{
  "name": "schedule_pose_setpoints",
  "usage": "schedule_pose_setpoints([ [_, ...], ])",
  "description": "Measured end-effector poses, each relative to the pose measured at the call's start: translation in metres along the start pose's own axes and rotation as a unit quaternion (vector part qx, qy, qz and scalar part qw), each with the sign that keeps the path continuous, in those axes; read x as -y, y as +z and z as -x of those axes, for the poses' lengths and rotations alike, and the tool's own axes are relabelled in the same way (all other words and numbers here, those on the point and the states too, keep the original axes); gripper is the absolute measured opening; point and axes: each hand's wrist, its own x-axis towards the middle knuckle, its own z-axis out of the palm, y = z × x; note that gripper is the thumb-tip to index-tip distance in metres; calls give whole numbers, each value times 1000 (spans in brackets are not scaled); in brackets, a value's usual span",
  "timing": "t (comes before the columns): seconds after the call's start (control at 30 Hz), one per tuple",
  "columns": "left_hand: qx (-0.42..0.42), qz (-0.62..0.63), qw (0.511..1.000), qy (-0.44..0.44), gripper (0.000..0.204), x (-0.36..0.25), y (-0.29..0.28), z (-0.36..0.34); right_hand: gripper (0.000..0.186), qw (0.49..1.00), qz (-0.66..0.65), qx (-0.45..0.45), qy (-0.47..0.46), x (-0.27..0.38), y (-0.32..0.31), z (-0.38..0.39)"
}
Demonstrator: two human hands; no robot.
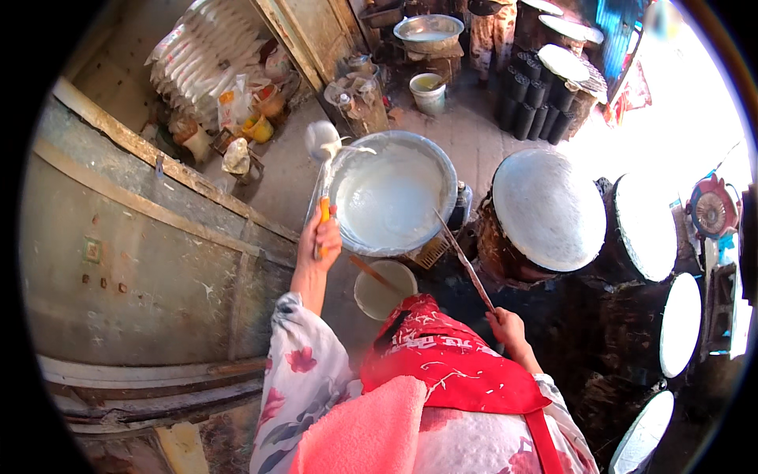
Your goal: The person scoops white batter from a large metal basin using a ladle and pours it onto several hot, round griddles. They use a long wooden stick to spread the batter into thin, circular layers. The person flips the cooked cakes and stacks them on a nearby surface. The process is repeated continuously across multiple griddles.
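My left hand (318, 245) is closed round the orange handle of a ladle (322, 142). Its batter-coated bowl is raised by the far left rim of a wide basin (452, 170), and white batter trails off it. Pale, runny batter (391, 193) fills the basin. On the right, my right hand (509, 332) grips a long, thin stick-like tool (466, 265), whose far end reaches the basin's right edge. Between my arms stands a bucket (359, 304) of pale liquid, with a wooden stick (375, 273) leaning in it.
Round griddles (549, 209) with pale tops curve along my right, and a red fan (714, 207) stands beyond them. Black cylindrical briquettes (537, 99) are stacked at the back. A wall panel (142, 276) runs along my left. A small white bucket (428, 95) sits behind the basin.
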Motion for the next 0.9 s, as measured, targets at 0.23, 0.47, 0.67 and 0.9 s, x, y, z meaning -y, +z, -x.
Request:
schedule_pose_setpoints([
  [0.23, 35, 150, 985, -72, 33, 34, -2, -30, 28, 997, -8, -41, 72, -9, -24, 25],
  [0.47, -168, -611, 761, 138, 25, 51, -35, -64, 29, 991, -23, -94, 93, -12, -28, 26],
  [0.67, -61, -206, 970, -111, 29, -1, 1, -144, 29, 987, -34, -102, 117, 6, -25, 10],
  [0.9, 235, 54, 962, -129, 38, 1, 38, -131, 29, 979, -71, -120, 151, 24, -29, -1],
])
